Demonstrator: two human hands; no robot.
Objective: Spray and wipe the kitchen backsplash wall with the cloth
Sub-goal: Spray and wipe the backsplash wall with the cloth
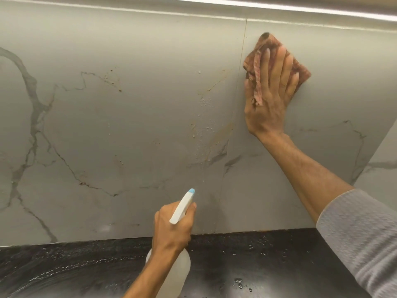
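Marble-veined backsplash wall [129, 125] fills the head view above a dark countertop [268, 265]. Upper right, the right hand [272, 91] presses a reddish cloth [277, 50] flat-fingered against it. Lower centre, the left hand [171, 229] grips a spray bottle [178, 269], nozzle toward droplets [204, 104].

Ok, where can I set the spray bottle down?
The black counter is bare left of the spray bottle, under the backsplash. Right of it, toward the sleeve, it's free but wet. Your left hand crowds the middle.
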